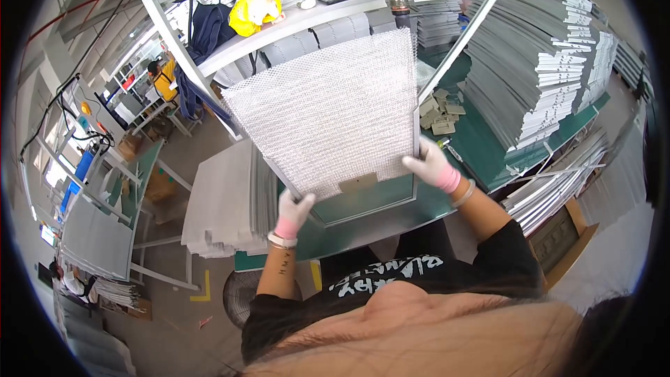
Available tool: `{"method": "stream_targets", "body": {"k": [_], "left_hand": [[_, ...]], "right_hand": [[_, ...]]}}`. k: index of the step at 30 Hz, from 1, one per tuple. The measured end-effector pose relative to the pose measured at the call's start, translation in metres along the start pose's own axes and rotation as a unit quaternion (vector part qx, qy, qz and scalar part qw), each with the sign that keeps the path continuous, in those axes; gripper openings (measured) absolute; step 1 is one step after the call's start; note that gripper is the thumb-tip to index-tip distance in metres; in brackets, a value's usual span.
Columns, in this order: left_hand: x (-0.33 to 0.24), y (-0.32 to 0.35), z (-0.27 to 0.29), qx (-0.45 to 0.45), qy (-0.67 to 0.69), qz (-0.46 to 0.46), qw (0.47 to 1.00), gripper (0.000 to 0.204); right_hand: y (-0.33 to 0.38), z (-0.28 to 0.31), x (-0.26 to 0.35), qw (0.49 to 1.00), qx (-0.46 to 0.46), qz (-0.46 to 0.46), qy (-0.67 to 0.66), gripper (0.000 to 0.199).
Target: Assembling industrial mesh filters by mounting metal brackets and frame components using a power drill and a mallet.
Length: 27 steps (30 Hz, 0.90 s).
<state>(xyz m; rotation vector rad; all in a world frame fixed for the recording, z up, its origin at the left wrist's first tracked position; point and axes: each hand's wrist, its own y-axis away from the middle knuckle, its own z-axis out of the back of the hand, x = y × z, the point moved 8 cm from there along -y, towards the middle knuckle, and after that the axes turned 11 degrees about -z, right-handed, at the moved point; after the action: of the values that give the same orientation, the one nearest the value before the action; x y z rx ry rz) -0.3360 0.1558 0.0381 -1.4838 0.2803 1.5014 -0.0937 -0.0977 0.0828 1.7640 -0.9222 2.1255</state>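
Observation:
A silvery wire-mesh sheet point(328, 108) stands tilted before me, with a small tan plate point(358, 181) at its near edge. Thin metal frame bars run along its two sides, and the frame point(370, 213) crosses below the sheet, with green tabletop showing through the gap between. My left hand point(294, 211), in a white and pink glove, is closed on the left side bar near the sheet's lower corner. On the right side bar, higher up, my similarly gloved right hand point(434, 166) is closed, its thumb lying toward the mesh. The fingers behind the frame are hidden.
A stack of grey panels point(230, 195) stands left of the green table point(426, 213). Tall stacks of pale sheets point(516, 49) rise at the right, near small beige pieces point(441, 112). A shelf point(300, 19) behind carries a yellow bag point(256, 12) and bottles.

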Motion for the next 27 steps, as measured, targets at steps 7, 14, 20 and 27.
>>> {"method": "stream_targets", "body": {"k": [7,14,20,27], "left_hand": [[-0.095,-0.048,0.033,-0.152,0.018,-0.159,0.975,0.017],[-0.101,-0.037,0.02,-0.231,0.052,-0.182,0.954,0.033],[-0.066,-0.019,0.019,-0.207,0.085,-0.166,0.96,0.025],[-0.009,0.017,-0.003,-0.156,0.089,-0.091,0.98,0.032]], "right_hand": [[-0.034,-0.004,0.063,0.999,-0.025,0.043,0.003,0.02],[-0.019,0.002,0.07,0.962,-0.237,0.084,0.104,0.031],[-0.015,-0.011,0.041,0.99,-0.123,0.048,-0.043,0.015],[0.015,-0.014,-0.018,0.992,-0.114,-0.001,0.047,0.03]]}}
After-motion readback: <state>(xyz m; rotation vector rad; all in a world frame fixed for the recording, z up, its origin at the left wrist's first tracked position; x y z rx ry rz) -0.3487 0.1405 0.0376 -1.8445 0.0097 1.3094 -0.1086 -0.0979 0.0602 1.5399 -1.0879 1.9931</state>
